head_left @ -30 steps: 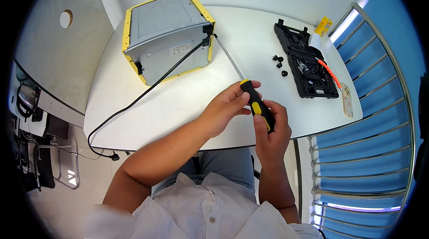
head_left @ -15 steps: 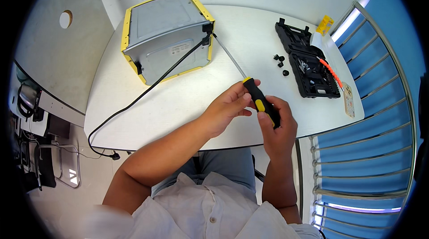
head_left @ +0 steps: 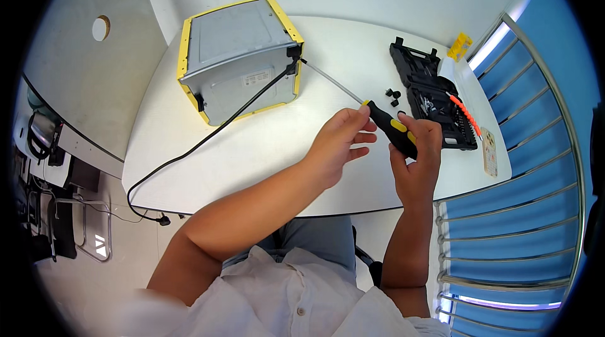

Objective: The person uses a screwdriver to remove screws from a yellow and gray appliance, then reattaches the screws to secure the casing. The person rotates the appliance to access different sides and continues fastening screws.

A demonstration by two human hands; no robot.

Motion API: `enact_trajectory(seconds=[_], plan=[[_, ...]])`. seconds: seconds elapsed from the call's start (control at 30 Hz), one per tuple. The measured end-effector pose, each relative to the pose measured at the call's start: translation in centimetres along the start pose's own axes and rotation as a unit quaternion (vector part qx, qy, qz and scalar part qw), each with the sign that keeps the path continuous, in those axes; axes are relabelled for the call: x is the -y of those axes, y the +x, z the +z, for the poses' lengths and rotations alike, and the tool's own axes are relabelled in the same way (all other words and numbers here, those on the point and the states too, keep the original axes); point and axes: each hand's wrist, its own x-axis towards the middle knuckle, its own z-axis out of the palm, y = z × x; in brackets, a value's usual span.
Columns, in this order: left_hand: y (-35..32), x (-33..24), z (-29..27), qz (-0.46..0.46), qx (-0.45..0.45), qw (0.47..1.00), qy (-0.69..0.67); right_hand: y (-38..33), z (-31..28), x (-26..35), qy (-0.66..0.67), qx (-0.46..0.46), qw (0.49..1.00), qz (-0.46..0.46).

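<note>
Both hands hold the screwdriver [head_left: 386,126]: right hand [head_left: 416,160] wrapped round the handle, left hand [head_left: 340,141] pinching near the shaft. Its long shaft points up-left at the yellow box [head_left: 236,59] on the table [head_left: 283,141] (tip at the corner).

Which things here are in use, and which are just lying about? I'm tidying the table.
In use: screwdriver, held by right hand and left hand; yellow-edged metal box.
Lying about: black tool case, small black bits, power cord.

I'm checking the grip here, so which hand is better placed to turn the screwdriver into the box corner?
Probably the right hand: it wraps the black and yellow screwdriver handle. The left hand only touches the handle's front end with its fingers, which suits steadying the shaft toward the yellow-edged box.
</note>
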Motion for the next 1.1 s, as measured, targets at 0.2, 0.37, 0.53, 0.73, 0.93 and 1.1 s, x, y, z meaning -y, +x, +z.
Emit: enact_trajectory(seconds=[0.2, 0.37, 0.53, 0.73, 0.93, 1.1], plan=[[1.4, 0.1, 1.2, 0.023, -0.011, 0.999, -0.02, 0.8, -0.6, -1.1, -0.007, 0.023, 0.997, -0.07], [1.9, 1.2, 0.3, 0.064, 0.021, 0.998, -0.013, 0.3, -0.6, -1.4, 0.186, 0.003, 0.97, 0.157], [2.1, 1.9, -0.3, 0.098, 0.048, 0.994, -0.009, 0.3, 0.0, -1.0, 0.208, -0.008, 0.954, 0.218], [1.9, 1.2, -0.2, 0.058, 0.013, 0.995, -0.078, 0.9, -0.3, -2.1, 0.085, -0.026, 0.996, -0.018], [2.2, 0.7, -1.0, 0.07, 0.04, 0.993, -0.081, -0.5, 0.4, -1.8, 0.057, -0.017, 0.994, -0.094], [2.3, 0.9, -1.1, 0.085, 0.03, 0.994, -0.065, -0.5, 0.7, -1.0, 0.204, -0.012, 0.979, 0.013]])
